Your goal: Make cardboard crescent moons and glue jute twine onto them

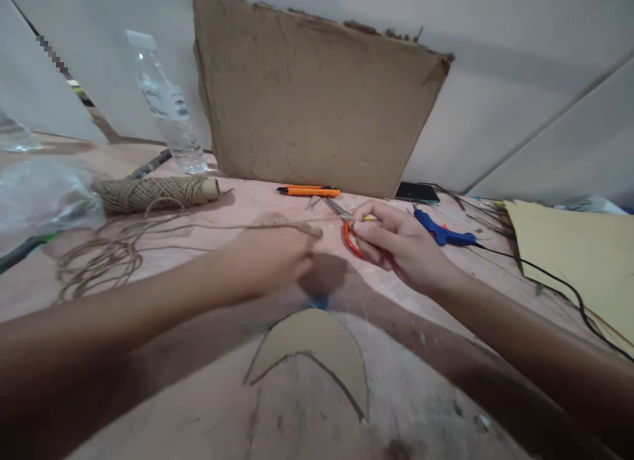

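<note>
A brown twine (pixel 232 224) runs from loose coils at the left to my left hand (pixel 284 252), whose fingers are closed on it. A thin stretch of it continues across to my right hand (pixel 396 245), where thumb and fingertips pinch it. Scissors with orange-red handles (pixel 351 243) are right by my right fingertips, blades pointing away to the left; whether the fingers touch the handle I cannot tell. In front of both hands, a crescent-shaped cardboard piece (pixel 314 334) lies flat on the table.
A cardboard sheet (pixel 317 96) leans on the wall behind. Around it are a twine spool (pixel 158 193), a water bottle (pixel 171 110), an orange cutter (pixel 310 191), a black phone (pixel 417 192), a corded blue glue gun (pixel 443 230) and yellowish sheets (pixel 574 248).
</note>
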The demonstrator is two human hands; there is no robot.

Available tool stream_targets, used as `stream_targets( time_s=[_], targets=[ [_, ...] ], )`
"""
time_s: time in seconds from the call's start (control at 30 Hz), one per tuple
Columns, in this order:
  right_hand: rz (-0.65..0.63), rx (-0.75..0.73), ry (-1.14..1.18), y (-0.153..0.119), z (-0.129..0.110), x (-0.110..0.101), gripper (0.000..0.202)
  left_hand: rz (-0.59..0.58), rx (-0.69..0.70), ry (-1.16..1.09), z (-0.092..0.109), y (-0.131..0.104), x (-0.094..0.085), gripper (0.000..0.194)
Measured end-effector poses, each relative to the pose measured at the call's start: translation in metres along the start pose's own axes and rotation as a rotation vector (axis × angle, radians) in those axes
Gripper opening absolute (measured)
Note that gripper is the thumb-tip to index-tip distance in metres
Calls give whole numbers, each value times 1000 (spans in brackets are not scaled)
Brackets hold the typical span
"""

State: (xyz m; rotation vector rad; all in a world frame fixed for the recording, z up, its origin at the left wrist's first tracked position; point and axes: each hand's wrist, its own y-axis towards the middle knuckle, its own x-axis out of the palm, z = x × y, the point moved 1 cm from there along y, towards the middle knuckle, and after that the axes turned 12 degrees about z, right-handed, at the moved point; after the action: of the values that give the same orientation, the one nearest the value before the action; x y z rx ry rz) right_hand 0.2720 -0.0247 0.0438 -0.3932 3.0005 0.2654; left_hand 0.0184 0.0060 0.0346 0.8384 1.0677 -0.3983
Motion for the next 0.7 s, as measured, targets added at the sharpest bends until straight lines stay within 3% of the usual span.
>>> stream_targets(
  time_s=[0.1, 0.17, 0.2, 0.27, 0.37, 0.43, 0.5, 0.6, 0.7],
  targets=[
    [39, 40, -49, -27, 11, 3, 28, 54, 319, -139, 53, -33, 5, 22],
    [22, 52, -70, -39, 10, 11, 29, 253, 353, -172, 74, -44, 7, 5],
    [16, 52, -72, -44, 9, 15, 29, 359, 287, -176, 78, -45, 7, 13],
    [11, 49, -67, -50, 6, 20, 31, 438, 117, -222, 78, -42, 8, 30],
    [35, 43, -80, -54, 8, 22, 24, 283, -7, -338, 67, -34, 6, 17],
    [44, 48, -121, -58, 12, 23, 22, 219, -11, -388, 59, -35, 4, 36],
    [19, 54, -174, -64, 15, 24, 44, 221, -18, -418, 50, -40, 3, 42],
    [-162, -33, -440, -73, 13, 25, 67, 233, 15, -458, 39, -52, 8, 38],
    [-342, -203, -689, -73, 10, 15, 56, 177, 117, -490, 34, -60, 19, 31]
  ],
)
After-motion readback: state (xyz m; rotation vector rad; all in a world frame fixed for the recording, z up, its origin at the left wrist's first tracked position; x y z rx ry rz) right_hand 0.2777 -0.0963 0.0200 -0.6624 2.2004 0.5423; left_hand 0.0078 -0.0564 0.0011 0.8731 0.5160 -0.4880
